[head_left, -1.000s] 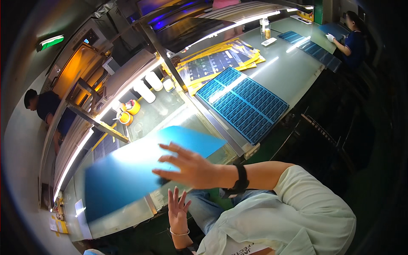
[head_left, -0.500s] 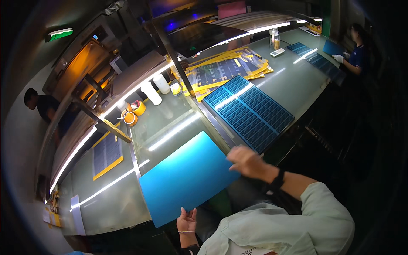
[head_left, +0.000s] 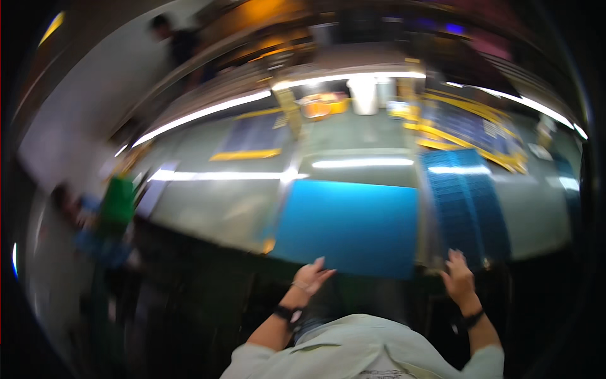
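1. Location: the plain blue sheet [head_left: 348, 227] is in front of the person, at the near side of the grey-green worktable [head_left: 214, 202]; its near edge appears to reach past the table's front edge; whether it lies flat or is slightly raised, I cannot tell
2. Left hand [head_left: 310, 276]: at the sheet's near edge, left of middle, thumb and fingers apart; blur hides whether they pinch the edge or only touch it
3. Right hand [head_left: 461, 278]: fingers spread, nothing visible in its grasp; near the close end of the dark-blue patterned panel [head_left: 470, 208], contact uncertain
4. Surroundings: the patterned panel is right of the sheet, a narrow gap between; beyond it, yellow-edged films [head_left: 467, 123]; at the back, a white bottle [head_left: 364, 95] beside orange rolls [head_left: 317, 108]; farther left, one yellow-edged sheet [head_left: 252, 134]
5. Handling, my estimate: thin and light for its area, fairly stiff, since the outline looks straight; the smooth face is probably slippery to bare fingers and likely to mark or scratch
6. Hold, my estimate: best taken by opposite edges, one hand per side, fingertips beneath and thumbs just over the rim; a one-handed pinch at the near edge could let the far side dip, and corners seem the likeliest to get knocked
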The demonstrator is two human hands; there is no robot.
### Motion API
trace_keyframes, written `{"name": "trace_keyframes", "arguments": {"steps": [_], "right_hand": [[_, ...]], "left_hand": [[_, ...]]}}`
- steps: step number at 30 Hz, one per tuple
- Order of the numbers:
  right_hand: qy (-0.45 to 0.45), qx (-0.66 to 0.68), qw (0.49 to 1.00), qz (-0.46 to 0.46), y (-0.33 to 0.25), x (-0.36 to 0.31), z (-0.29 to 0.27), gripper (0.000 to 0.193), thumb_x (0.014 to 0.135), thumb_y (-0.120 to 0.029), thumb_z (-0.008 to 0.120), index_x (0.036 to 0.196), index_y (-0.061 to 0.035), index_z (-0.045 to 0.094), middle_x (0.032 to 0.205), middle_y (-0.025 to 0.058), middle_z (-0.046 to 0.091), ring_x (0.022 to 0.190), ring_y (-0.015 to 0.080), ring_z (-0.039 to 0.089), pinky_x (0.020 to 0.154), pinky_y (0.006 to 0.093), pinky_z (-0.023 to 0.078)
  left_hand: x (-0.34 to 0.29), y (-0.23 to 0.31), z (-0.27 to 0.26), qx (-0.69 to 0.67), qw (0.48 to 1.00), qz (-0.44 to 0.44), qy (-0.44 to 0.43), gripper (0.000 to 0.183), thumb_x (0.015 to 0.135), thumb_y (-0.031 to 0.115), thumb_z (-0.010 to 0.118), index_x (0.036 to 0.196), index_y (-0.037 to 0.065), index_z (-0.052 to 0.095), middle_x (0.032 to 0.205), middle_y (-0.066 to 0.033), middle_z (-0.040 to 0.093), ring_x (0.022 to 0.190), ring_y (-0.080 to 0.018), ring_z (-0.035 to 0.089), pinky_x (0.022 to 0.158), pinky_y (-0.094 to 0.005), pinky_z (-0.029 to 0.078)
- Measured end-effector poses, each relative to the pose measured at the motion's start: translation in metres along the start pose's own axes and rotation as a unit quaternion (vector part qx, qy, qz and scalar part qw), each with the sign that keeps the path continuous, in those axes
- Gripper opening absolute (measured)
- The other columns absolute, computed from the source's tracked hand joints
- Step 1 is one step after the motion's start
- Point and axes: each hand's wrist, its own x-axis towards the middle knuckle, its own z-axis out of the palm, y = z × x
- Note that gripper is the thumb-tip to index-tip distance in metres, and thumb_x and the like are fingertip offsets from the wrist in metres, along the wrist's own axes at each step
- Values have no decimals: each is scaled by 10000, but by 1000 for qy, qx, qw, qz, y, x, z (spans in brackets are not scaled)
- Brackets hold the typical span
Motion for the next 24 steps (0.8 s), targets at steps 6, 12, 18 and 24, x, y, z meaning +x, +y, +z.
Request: {"name": "trace_keyframes", "arguments": {"steps": [6, 12, 18, 24], "right_hand": [[-67, 71, 995, 30, 24, -20, -5, 284, 790, -38, 551, 1036, 76, 464, 1321, 274, 397, 1254, 458, 322, 1038, 463, 269], [-108, 8, 992, -69, 2, 9, -37, 308, 853, -203, 608, 1082, -4, 554, 1249, 171, 516, 1170, 334, 477, 928, 348, 411], [-135, -42, 983, -117, 91, -15, 26, 243, 870, -115, 527, 1054, 43, 535, 1260, 224, 473, 1184, 385, 423, 945, 382, 369], [-35, -62, 994, -77, 16, 2, -29, 141, 868, -83, 528, 957, -22, 619, 1010, 143, 630, 864, 292, 620, 720, 344, 495]], "left_hand": [[24, -16, 2, -7, 998, 5, 56, 299, 876, 232, 590, 893, -49, 487, 816, -106, 529, 750, -226, 588, 729, -370, 558], [15, -7, 0, 46, 998, -16, 29, 333, 897, 284, 549, 978, -34, 493, 951, -137, 600, 828, -243, 620, 696, -332, 548], [-12, 20, 6, 219, 972, -82, 6, 378, 917, 332, 487, 1049, -21, 507, 952, -170, 621, 764, -246, 649, 630, -320, 539], [-33, 41, 75, 456, 886, 76, -39, 273, 886, 250, 498, 939, -1, 591, 807, -102, 671, 686, -203, 661, 582, -298, 528]]}}
